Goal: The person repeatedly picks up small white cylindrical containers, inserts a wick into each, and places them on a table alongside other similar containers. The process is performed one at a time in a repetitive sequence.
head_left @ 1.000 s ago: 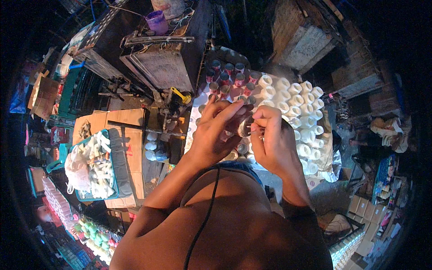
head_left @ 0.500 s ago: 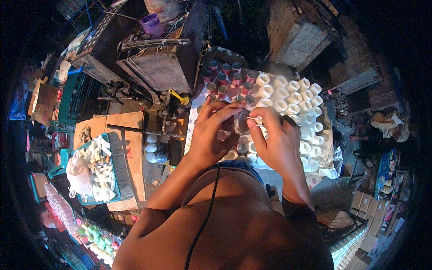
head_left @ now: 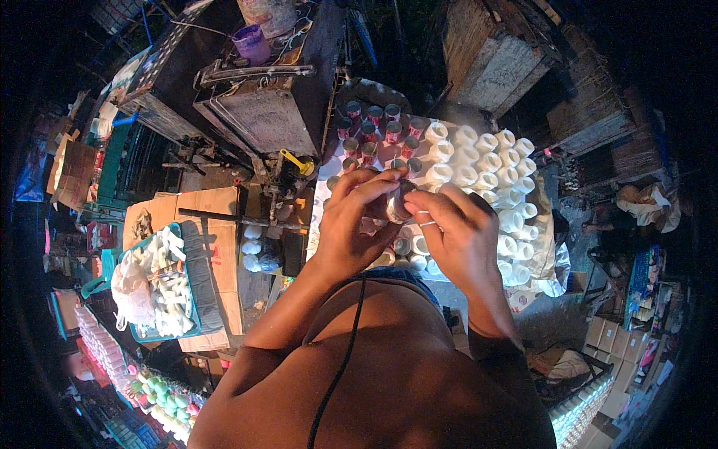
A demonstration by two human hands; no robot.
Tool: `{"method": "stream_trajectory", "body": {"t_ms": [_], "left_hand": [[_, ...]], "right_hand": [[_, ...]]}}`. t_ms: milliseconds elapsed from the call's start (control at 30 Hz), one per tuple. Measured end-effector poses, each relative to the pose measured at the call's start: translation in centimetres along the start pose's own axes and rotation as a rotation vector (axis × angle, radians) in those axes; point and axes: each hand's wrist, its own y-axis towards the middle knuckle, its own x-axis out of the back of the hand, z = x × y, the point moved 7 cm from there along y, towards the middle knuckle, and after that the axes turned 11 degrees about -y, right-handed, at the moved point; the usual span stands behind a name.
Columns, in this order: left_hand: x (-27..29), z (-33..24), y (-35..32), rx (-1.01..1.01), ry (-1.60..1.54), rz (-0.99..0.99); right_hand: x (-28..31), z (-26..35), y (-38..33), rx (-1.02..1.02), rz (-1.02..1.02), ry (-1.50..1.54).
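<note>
In the head view, the left grip point(head_left: 353, 215) curls around a shiny round container point(head_left: 396, 207), raised and tilted above the counter point(head_left: 326, 166). The right grip point(head_left: 462, 230) appears to pinch a thin white piece point(head_left: 426, 224) just beside it. The step in hand looks like fine fingertip work on the container; the next move calls for a steady left hold. Red cups point(head_left: 393, 135) stand far left on the counter, white cylinders point(head_left: 464, 176) right.

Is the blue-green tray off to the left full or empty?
Full: white pieces lie heaped across the tray, with a pale plastic bag on top.
</note>
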Motion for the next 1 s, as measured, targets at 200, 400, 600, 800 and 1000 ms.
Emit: {"method": "stream_trajectory", "body": {"t_ms": [200, 400, 600, 800, 1000], "left_hand": [[0.1, 0.8, -0.3, 0.067, -0.034, -0.011], [-0.3, 0.0, 0.3, -0.008, 0.009, 0.042], [-0.8, -0.2, 0.4, -0.104, 0.053, 0.095], [-1.2, -0.2, 0.6, -0.088, 0.065, 0.081], [-1.1, -0.1, 0.7, -0.092, 0.051, 0.072]], "right_hand": [[0.0, 0.3, 0.2, 0.009, 0.052, 0.048], [-0.4, -0.4, 0.2, -0.023, 0.031, 0.153], [-0.4, -0.4, 0.6, -0.033, 0.086, 0.109], [0.5, -0.4, 0.4, -0.039, -0.046, -0.013], [1.6, -0.1, 0.6, -0.029, -0.013, -0.058]]}}
